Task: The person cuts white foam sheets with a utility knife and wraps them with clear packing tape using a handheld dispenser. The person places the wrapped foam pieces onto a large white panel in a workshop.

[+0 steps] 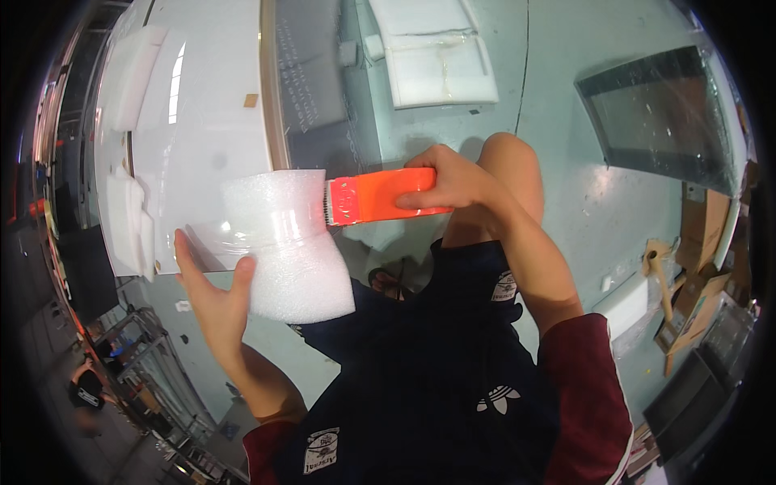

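Note:
My right hand (449,182) is closed around an orange tape dispenser (384,195). The dispenser's toothed end meets the right edge of a white foam sheet (301,279). That foam is folded over the near corner of a large, glossy white panel (212,73), and clear tape runs across it. My left hand (212,307) is open, thumb and fingers stretched apart. Its thumb touches the foam's left side while the fingers reach up beside the panel's near edge. What lies under the foam is hidden.
More white foam pieces (129,218) cover the panel's left edge. Another foam sheet (440,69) lies on the green floor ahead. A dark wrapped panel (659,117) is at the right, near cardboard boxes (702,230). Metal racking (162,388) and a distant person (86,392) are at the lower left.

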A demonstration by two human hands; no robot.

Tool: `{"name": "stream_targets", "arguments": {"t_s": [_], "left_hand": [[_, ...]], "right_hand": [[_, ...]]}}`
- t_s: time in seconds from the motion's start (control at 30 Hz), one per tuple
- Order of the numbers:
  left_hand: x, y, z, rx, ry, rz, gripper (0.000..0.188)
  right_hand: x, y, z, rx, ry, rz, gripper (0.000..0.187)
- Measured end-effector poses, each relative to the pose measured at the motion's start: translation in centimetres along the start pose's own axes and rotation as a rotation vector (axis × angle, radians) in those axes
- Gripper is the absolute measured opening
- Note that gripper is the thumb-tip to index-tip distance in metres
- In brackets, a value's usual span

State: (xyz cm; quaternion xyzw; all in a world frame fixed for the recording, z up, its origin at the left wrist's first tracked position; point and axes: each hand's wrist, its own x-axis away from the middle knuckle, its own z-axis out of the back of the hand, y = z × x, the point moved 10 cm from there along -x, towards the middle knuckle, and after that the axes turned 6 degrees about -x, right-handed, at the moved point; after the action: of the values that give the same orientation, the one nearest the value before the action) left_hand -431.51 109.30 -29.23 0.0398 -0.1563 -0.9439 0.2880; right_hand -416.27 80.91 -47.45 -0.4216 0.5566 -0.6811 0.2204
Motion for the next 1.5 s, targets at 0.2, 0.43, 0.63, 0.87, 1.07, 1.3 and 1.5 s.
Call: {"name": "stream_targets", "arguments": {"t_s": [0.2, 0.43, 0.63, 0.87, 1.07, 1.3, 1.5], "left_hand": [[0.3, 11.2, -1.1, -0.252, -0.053, -0.424, 0.107], [-1.1, 12.4, -4.5, -0.374, -0.114, -0.372, 0.108], [-0.9, 12.4, -4.5, -0.372, -0.093, -0.389, 0.107], [1.0, 14.9, -2.2, -0.569, 0.118, -0.482, 0.096], [11.6, 20.0, -10.9, 0.345, -0.527, -0.784, 0.069], [5.7, 10.8, -18.4, 0.541, -0.073, -0.191, 0.066], [4.3, 8.8, -21.8, 0.497, -0.084, -0.236, 0.069]], "right_hand": [[-1.7, 1.2, -0.6, 0.006, -0.085, -0.010, 0.048], [0.1, 4.8, 1.9, 0.019, -0.088, 0.104, 0.047], [2.4, 8.4, 4.5, 0.401, 0.004, -0.036, 0.046], [-2.5, 5.0, 1.2, 0.454, -0.030, -0.001, 0.058], [-2.8, 2.9, 0.5, 0.570, -0.027, -0.072, 0.064], [-2.4, 3.3, -1.9, 1.042, -0.040, -0.024, 0.057], [1.0, 5.4, 1.1, 1.082, 0.149, -0.215, 0.053]]}}
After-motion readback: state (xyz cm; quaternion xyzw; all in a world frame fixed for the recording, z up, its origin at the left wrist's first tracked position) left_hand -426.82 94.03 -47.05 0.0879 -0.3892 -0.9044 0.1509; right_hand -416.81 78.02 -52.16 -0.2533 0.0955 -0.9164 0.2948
